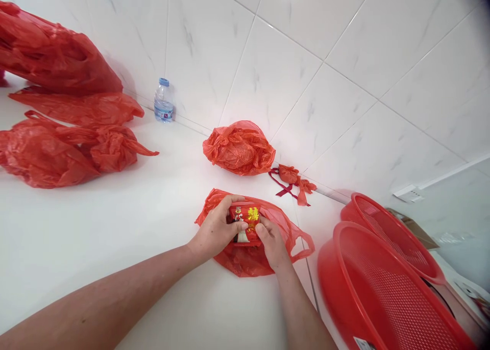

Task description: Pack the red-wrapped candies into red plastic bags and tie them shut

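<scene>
**Left hand** point(216, 230): closed around the upper edge of the red packet point(245, 222), fingers curled over its top.
**Right hand** point(271, 240): narrow pinch on the packet's lower right side, thumb pressed on its face.
**Packet**: red, printed with yellow characters and a small figure; held by both hands just above the open red plastic bag point(241, 262), nearer the camera than the tied red bag point(239, 148). Contents cannot be told.
**Landmark, tied red bag**: bunched and full-looking, on the white table point(95, 238), at the foot of the marbled tile wall point(306, 59).
**Open bag**: lies directly in front of the landmark, a handle loop out to its right.
**Red knot with dark ribbon** point(294, 179): just right of the landmark.
**Water bottle** point(164, 101): upright, blue cap, left of the landmark, against the wall.
**Three crumpled red bags** point(65, 151): well left of the landmark.
**Two red mesh basins** point(386, 238): tilted, well right of the landmark.
</scene>
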`<state>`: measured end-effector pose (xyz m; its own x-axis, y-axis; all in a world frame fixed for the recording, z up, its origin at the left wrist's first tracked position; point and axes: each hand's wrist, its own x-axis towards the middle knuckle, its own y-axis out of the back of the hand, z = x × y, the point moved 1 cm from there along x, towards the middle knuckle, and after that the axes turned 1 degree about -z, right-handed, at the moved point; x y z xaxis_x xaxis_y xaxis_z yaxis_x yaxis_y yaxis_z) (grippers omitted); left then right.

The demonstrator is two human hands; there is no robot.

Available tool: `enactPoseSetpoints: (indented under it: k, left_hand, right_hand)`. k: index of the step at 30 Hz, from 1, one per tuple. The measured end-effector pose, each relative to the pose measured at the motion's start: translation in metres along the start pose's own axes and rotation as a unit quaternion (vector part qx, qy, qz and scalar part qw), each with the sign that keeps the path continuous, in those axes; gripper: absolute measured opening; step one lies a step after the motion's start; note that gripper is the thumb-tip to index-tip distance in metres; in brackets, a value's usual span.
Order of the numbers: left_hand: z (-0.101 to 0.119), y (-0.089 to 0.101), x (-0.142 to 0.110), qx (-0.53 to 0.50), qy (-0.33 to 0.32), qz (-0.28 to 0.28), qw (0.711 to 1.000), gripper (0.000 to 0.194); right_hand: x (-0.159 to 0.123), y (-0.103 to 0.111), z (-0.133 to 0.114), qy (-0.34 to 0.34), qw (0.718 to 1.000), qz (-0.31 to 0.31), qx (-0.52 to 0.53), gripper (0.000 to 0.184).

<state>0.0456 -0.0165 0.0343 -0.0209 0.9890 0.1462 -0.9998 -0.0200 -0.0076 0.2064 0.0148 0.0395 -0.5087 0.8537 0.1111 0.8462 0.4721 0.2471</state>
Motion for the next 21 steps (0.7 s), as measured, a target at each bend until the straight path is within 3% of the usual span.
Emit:
enactPoseSetpoints:
  k: [5,10,17,21]
  left_hand:
    - [-0.0022,0.0009,0.0009,-0.020,0.007,0.017,1.000,0.057]
    - [-0.0019,-0.0007,0.0001,0.014,-0.003,-0.034,0.999,0.085]
    - [-0.0014,-0.0033,-0.0004,0.033,-0.007,-0.023,0.999,0.077]
    - [0.0045,-0.0031,-0.0028,0.040,-0.016,-0.041,0.998,0.073]
  right_hand:
    - [-0.0014,0.0056,0.0059,-0.055,0.998,0.010,-0.014,0.029]
    - [-0.0015,0.0084,0.0091,-0.034,0.997,0.074,-0.010,0.025]
    - [-0.0023,0.0086,0.0069,-0.027,0.997,0.063,-0.027,0.025]
    - [-0.0014,0.0075,0.0048,-0.030,0.999,0.021,-0.003,0.025]
